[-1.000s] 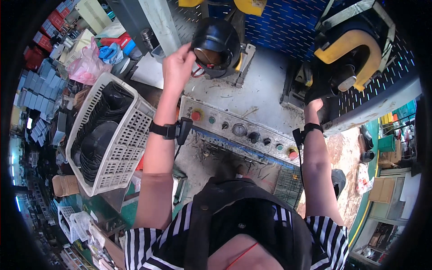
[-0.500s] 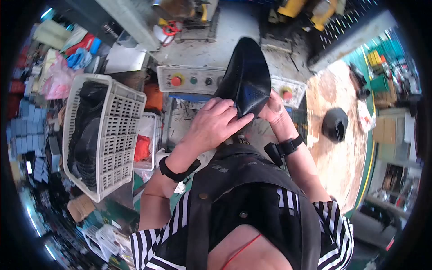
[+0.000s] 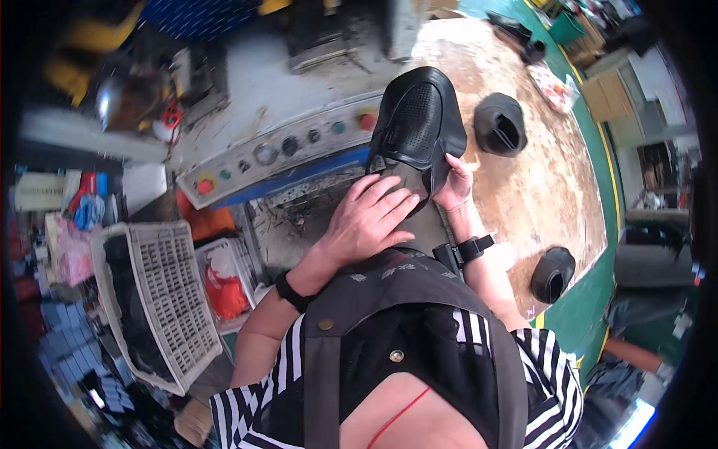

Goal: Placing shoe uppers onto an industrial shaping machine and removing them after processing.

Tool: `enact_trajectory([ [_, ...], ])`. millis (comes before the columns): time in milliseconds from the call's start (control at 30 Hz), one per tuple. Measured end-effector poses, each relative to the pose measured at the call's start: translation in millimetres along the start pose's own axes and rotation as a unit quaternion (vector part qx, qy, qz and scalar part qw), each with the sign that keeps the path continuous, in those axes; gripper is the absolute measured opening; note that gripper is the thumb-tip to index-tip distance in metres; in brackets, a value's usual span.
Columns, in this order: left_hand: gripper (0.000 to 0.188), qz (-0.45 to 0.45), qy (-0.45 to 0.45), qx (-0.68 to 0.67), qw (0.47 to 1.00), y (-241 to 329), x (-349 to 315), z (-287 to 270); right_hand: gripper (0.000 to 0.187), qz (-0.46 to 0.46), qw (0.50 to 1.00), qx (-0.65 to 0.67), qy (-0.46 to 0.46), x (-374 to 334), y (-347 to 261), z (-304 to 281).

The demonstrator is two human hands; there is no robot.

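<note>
A black slip-on shoe (image 3: 416, 123) with a perforated front is tilted up before my chest, toe pointing away and its opening facing me. My right hand (image 3: 456, 187) grips its right side edge, the thumb on the outside and the other fingers mostly hidden behind it. Over the left of the opening lies my left hand (image 3: 368, 217), its fingers stretched out and slightly spread, fingertips touching the shoe's pale inner side. The left thumb stands apart from those fingers. Both wrists wear dark bands.
A machine's control panel (image 3: 292, 142) with buttons and knobs runs behind the shoe. Left stands a white plastic crate (image 3: 179, 299) of dark pieces beside a tray with a red item (image 3: 226, 292). On the worn wooden table (image 3: 557, 187) at right are a dark shoe piece (image 3: 499, 126) and another (image 3: 552, 275).
The shoe has been turned so its perforated front and opening now show. My view has swung right, bringing more of the wooden table in. The left fingers have spread out.
</note>
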State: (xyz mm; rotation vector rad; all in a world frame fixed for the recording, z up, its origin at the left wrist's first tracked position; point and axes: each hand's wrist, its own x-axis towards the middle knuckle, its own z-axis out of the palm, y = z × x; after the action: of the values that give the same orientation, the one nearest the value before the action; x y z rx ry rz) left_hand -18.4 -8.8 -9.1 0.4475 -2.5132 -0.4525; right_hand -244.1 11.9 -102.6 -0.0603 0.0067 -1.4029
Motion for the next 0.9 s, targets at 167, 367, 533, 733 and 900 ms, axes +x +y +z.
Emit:
enact_trajectory([
  [167, 0.026, 0.084, -0.019, -0.002, 0.996, -0.9, 55.6, 70.1, 0.038, -0.141, 0.979, -0.078, 0.127, -46.4, -77.1, -15.8],
  [367, 0.029, 0.159, -0.027, 0.013, 0.987, -6.9, 167.7, 172.4, 0.041, -0.313, 0.907, -0.205, 0.195, -96.5, -211.3, -38.5],
  [533, 0.027, 0.053, -0.044, 0.000, 0.998, -35.5, 243.1, 290.3, 0.065, -0.401, 0.748, -0.336, 0.408, -110.2, -262.8, -63.9],
  [733, 0.043, 0.025, 0.021, -0.079, 0.996, -45.3, 240.0, 289.0, 0.066, -0.241, 0.492, -0.740, 0.389, -71.5, -246.4, -83.6],
  [900, 0.033, -0.026, -0.013, -0.126, 0.992, -52.3, 123.4, 227.4, 0.045, -0.268, 0.293, -0.863, 0.313, -17.5, -228.5, -93.7],
])
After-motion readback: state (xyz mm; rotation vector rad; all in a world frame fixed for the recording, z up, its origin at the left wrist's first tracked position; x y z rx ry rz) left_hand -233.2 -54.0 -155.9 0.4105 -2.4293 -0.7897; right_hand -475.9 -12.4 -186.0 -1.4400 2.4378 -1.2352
